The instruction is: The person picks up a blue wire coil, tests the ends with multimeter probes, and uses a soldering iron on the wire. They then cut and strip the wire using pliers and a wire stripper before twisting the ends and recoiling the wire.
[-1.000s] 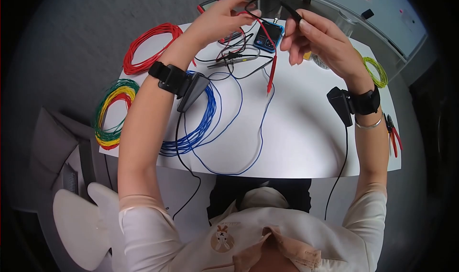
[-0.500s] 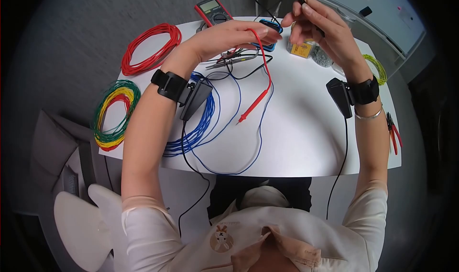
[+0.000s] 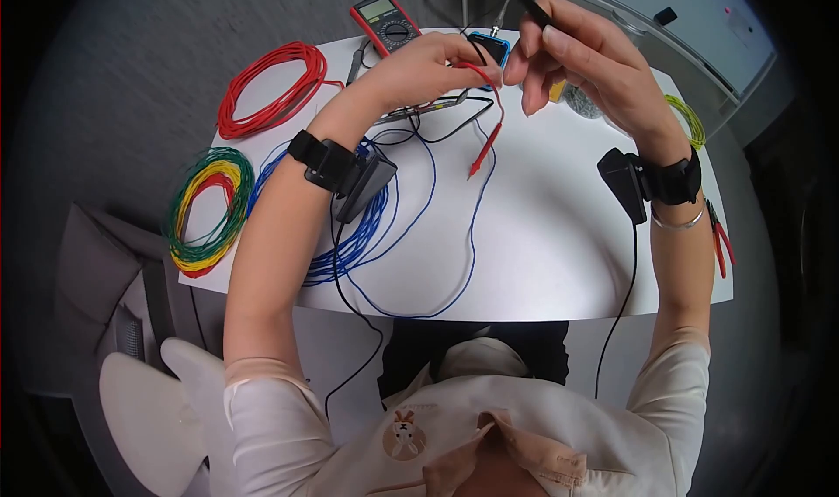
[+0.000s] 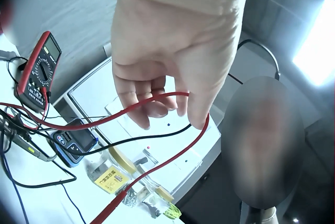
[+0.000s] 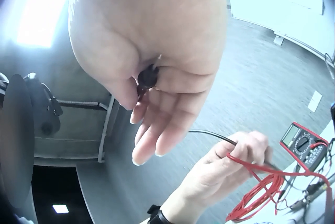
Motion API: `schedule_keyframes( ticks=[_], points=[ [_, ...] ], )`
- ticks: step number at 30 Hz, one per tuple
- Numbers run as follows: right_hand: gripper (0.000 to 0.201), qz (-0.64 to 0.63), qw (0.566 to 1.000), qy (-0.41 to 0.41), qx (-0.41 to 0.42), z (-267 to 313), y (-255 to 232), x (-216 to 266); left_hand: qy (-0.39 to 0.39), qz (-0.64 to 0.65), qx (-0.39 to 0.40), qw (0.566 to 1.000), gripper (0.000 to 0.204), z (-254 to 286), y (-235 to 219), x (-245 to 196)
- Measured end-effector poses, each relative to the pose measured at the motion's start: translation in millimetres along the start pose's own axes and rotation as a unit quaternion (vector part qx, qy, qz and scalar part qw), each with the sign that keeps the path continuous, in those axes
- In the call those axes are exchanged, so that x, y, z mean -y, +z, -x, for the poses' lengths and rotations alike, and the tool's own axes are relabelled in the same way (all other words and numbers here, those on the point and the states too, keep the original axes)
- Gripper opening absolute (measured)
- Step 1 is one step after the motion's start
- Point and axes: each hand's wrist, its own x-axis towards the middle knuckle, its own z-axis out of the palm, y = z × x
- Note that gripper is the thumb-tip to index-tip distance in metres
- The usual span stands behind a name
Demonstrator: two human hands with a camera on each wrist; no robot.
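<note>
In the head view my left hand (image 3: 428, 73) is over the far part of the table, pinching the red test lead (image 4: 84, 125) between thumb and fingers. A black test lead (image 4: 146, 137) also runs to that thumb. From the hand the red probe (image 3: 485, 154) hangs tip down over the tabletop. My right hand (image 3: 603, 69), raised to the right, grips the black probe (image 3: 529, 6) between thumb and index finger, other fingers loosely bent. The bare metal tip (image 5: 158, 60) points toward the palm. Behind the left hand stands a red multimeter (image 3: 384, 20).
A blue-edged meter (image 4: 76, 143) is partly hidden behind my hands. Coils of red wire (image 3: 229, 95), green-and-yellow wire (image 3: 179, 226) and blue wire (image 3: 371, 222) lie leftward. Lime wire (image 3: 690, 123) and red-handled pliers (image 3: 720, 243) sit right, near clear jars (image 3: 581, 102).
My left hand has come down and nearer, uncovering the multimeter. The red probe swung left, then back right. The right hand keeps the black probe, which rose and then dropped somewhat.
</note>
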Motion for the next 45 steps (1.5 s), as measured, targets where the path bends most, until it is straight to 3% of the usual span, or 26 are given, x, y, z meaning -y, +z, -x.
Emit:
schedule_keyframes(
  ticks=[3,4,7,8,11,14,17,18,22,25,28,30,32,35,36,39,40,43,45],
  points=[
    [0.026,0.029,1.0,0.008,0.001,3.2,0.2,3.1,-0.06,0.053,0.014,0.997,0.029,1.2,-4.3,-9.7],
    [0.026,0.045,0.999,0.01,0.005,6.1,-2.1,2.7,-0.07,0.051,-0.016,0.996,0.035,-0.4,-7.3,-8.5],
    [0.029,0.068,0.994,0.084,0.033,18.1,-17.6,-4.3,-0.112,-0.097,-0.077,0.986,0.034,0.0,-20.1,-9.3],
    [0.031,0.07,0.989,0.12,0.045,21.0,-22.9,-8.6,-0.062,-0.142,-0.114,0.981,0.036,-2.6,-20.1,-1.2],
    [0.031,0.073,0.988,0.13,0.046,23.6,-27.4,-19.5,-0.049,-0.242,-0.114,0.962,0.039,-4.1,-25.5,-3.1],
    [0.056,0.115,0.971,0.186,0.098,18.3,-25.7,-15.7,-0.03,-0.282,-0.116,0.952,0.039,-8.6,-24.7,-7.4],
    [0.075,0.135,0.973,0.138,0.123,20.4,-20.2,-25.0,-0.022,-0.276,-0.118,0.954,0.038,-8.3,-25.3,-9.6],
    [0.083,0.128,0.972,0.155,0.119,17.8,-18.8,-24.9,-0.024,-0.278,-0.117,0.953,0.037,-8.4,-25.8,-9.7],
    [0.081,0.12,0.988,0.097,0.008,-10.0,-5.6,-55.3,-0.02,-0.245,-0.136,0.96,0.036,-11.9,-24.6,-5.6],
    [0.055,0.057,0.992,0.112,-0.029,-34.6,21.6,-58.5,-0.031,-0.23,-0.141,0.962,0.034,-13.6,-26.4,-6.9],
    [0.027,0.012,0.99,0.131,0.046,-47.3,25.7,-77.6,-0.063,-0.23,-0.151,0.959,0.03,-9.2,-35.6,-9.2],
    [0.02,-0.012,0.986,0.161,0.05,-42.6,25.5,-74.8,-0.077,-0.221,-0.162,0.959,0.029,-3.6,-44.2,-5.4],
    [0.022,0.003,0.986,0.162,0.036,-36.6,26.0,-71.6,-0.083,-0.202,-0.172,0.96,0.028,4.6,-55.9,6.1],
    [0.024,0.043,0.982,0.183,0.033,-26.0,7.4,-68.2,-0.025,-0.179,-0.162,0.97,0.028,15.8,-78.8,45.4],
    [0.026,-0.015,0.984,0.177,0.023,-22.4,2.8,-64.1,-0.036,-0.102,-0.154,0.982,0.03,23.1,-80.0,52.3],
    [0.027,0.035,0.985,0.167,-0.03,-17.6,-6.7,-62.5,-0.145,-0.18,-0.092,0.969,0.03,40.0,-78.4,52.9],
    [0.028,0.051,0.984,0.164,-0.047,-18.3,-8.1,-62.1,-0.159,-0.15,-0.062,0.974,0.03,44.1,-78.5,58.3],
    [0.03,0.118,0.975,0.172,-0.074,-22.1,-11.9,-56.1,-0.22,-0.219,0.025,0.95,0.027,51.1,-74.3,72.1],
    [0.031,0.132,0.976,0.154,-0.08,-24.7,-11.8,-59.7,-0.221,-0.237,0.035,0.945,0.034,53.3,-66.5,81.0]
  ],
)
